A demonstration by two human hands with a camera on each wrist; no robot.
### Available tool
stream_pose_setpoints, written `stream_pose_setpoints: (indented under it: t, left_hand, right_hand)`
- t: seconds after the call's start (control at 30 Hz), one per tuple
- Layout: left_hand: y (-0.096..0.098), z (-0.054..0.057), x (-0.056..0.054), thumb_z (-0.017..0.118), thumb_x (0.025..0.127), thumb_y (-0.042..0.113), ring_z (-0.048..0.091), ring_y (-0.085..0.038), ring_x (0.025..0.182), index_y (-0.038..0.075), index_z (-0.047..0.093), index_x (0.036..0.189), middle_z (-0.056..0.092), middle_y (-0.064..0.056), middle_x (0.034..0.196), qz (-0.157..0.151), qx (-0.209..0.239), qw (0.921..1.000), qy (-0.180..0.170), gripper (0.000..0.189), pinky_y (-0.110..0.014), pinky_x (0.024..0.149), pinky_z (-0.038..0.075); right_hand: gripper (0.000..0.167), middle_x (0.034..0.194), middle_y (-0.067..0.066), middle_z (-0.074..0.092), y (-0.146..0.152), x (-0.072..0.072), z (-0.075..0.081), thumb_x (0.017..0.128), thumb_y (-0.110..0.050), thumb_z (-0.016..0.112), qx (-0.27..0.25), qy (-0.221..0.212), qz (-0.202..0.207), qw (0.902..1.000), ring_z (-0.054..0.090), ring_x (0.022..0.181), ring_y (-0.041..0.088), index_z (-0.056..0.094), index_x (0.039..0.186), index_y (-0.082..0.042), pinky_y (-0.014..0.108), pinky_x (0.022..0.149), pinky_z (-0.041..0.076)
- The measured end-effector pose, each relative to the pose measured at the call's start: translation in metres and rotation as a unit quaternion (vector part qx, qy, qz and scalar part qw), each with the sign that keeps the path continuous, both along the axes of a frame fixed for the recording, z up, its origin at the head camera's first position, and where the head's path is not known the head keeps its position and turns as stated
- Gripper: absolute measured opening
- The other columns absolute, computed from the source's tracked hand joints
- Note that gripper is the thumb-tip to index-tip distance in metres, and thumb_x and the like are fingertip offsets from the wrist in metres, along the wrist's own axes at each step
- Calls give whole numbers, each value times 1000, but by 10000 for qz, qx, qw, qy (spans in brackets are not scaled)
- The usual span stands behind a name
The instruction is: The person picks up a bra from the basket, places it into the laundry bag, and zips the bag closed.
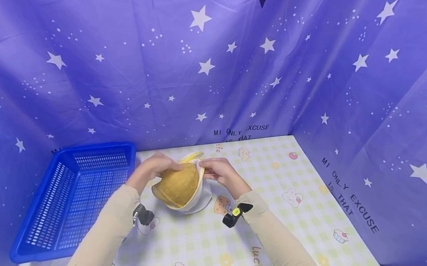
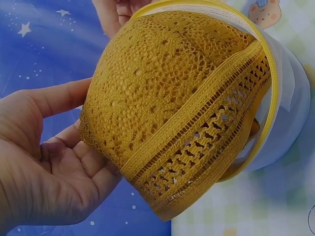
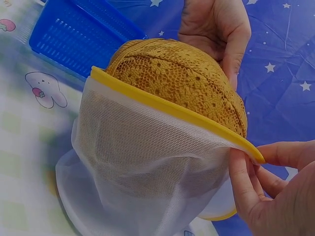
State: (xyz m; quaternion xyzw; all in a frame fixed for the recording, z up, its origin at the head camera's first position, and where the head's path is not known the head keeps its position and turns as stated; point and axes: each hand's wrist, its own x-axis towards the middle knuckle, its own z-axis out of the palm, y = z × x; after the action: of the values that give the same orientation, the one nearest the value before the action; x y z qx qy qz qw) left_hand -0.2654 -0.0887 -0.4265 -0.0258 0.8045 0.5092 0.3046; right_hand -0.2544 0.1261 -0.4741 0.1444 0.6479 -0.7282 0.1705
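Note:
A mustard-yellow lace bra [image 1: 179,185], folded with its rounded cup outward, sits partly inside the mouth of a white mesh laundry bag [image 3: 142,142] with yellow trim. My left hand [image 1: 156,165] holds the bra at its far left side; in the left wrist view the thumb lies on the lace and the fingers are beneath. With thumb and fingers, my right hand [image 1: 222,171] pinches the bag's yellow rim, keeping the mouth apart. The bag's round base rests on the table. Whatever part of the bra lies deeper in the bag is hidden.
A blue plastic basket [image 1: 131,161] with perforated walls stands on the left of the table. A checked, cartoon-printed cloth [image 1: 278,233] covers the tabletop. Purple star-patterned curtains [image 1: 170,66] enclose the back and sides.

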Motion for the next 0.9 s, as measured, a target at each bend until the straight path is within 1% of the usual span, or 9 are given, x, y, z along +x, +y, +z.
stream_pose_setpoints:
  t: [0.1,0.23,0.4,0.6,0.8,0.9]
  left_hand:
    - [1,-1,-1,72,89,11,65,-18,90,-9,64,120,67,-5,98,16,7,10000,25,38,-39,94,57]
    - [1,-4,-3,71,90,11,65,-20,95,-10,63,124,67,-8,104,51,23,10000,56,41,-40,97,56]
    - [2,-5,-2,71,90,11,63,-21,100,-9,63,126,68,-9,110,108,42,9999,98,42,-43,102,54]
    - [1,-4,-3,72,88,12,63,-21,98,-9,65,123,67,-8,106,80,-71,9999,81,41,-41,97,55]
    - [2,-1,-1,73,87,14,63,-22,98,-8,64,126,67,-11,111,25,-254,9996,74,46,-40,95,56]
    - [1,-1,0,74,86,13,63,-22,96,-9,65,122,66,-10,106,4,-283,9996,42,43,-37,92,57]
  right_hand:
    - [35,75,2,69,0,0,0,93,2,67,29,28,-5,10000,67,67,10,63,126,12,23,66,62]
    - [35,75,3,70,1,0,-3,93,1,67,13,38,-17,10000,68,67,10,63,126,12,24,67,63]
    - [35,75,2,70,2,0,-5,93,1,66,-12,69,-2,10000,67,67,9,63,126,12,22,65,62]
    - [35,74,1,69,1,0,-2,94,1,66,-35,80,23,10000,67,67,9,62,127,12,22,64,62]
    - [35,74,2,70,0,1,-3,94,1,66,-79,138,63,9999,68,67,9,62,126,13,23,65,62]
    - [35,74,2,70,0,1,-3,94,1,65,-115,146,63,9998,68,66,9,62,127,13,22,64,62]
